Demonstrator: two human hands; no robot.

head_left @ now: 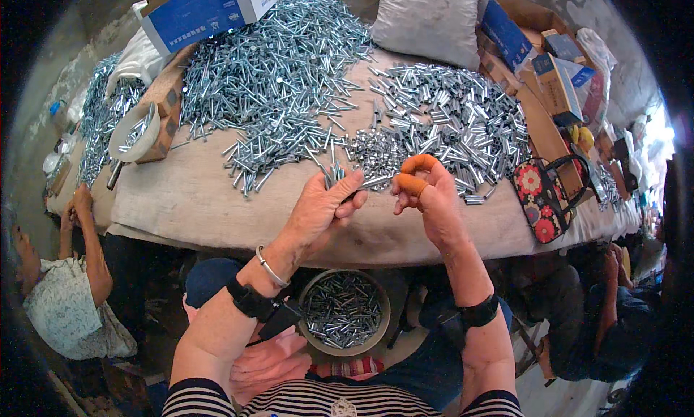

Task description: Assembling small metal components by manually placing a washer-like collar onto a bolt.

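Observation:
My left hand (318, 211) is closed around several silver bolts (334, 174), their shanks sticking up past the thumb. Orange finger covers sit on the thumb and forefinger of my right hand (434, 203), which are curled close together beside the left hand. Whether anything small is pinched in them is hidden. A slim silver metal piece (377, 182) shows between the two hands; I cannot tell if it is held or lies on the table. Just beyond are a heap of small nuts (372, 151), a big pile of bolts (267, 77) and a pile of metal sleeves (463, 120).
A bowl of metal parts (385, 323) stands below the cloth-covered table (181, 207). At the left are a white scoop (136, 135) and a wooden block (163, 106); at the right, a flowered bag (538, 203) and open cartons (506, 30). Other people sit at both sides.

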